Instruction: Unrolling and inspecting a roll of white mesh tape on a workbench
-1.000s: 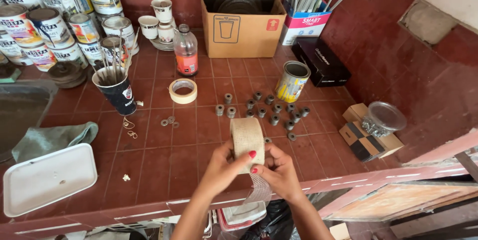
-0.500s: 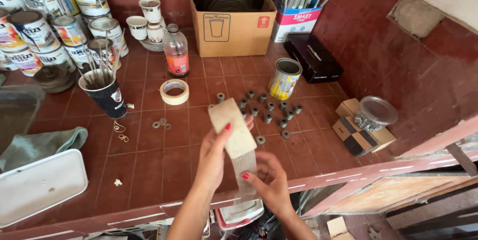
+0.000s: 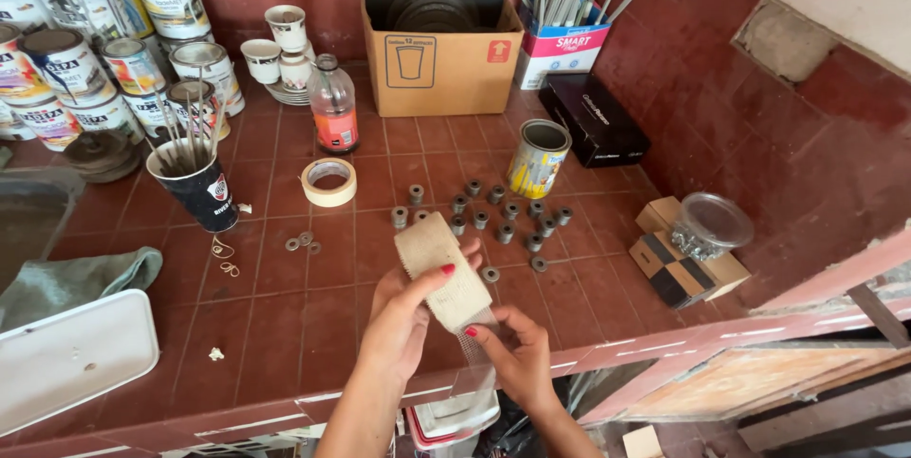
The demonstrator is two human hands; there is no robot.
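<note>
Tray: white tray [image 3: 71,358] at the bench's [image 3: 313,325] left front edge.
Cans: labelled paint cans [image 3: 90,50] stacked far left.
Tape: tape roll [image 3: 328,182] lies flat mid-bench.
Left hand: left hand [image 3: 403,311] grips the burlap roll [image 3: 441,263] above the front edge.
Right hand: right hand [image 3: 517,354] pinches the roll's loose lower end.
Box: brown carton [image 3: 441,64] against the back wall.
Room: bare tiles between tray and hands.

Tan burlap ribbon roll [image 3: 439,263], coarse weave, tilted, strip partly unrolled downward, held above red-tiled surface [image 3: 313,325].
</note>
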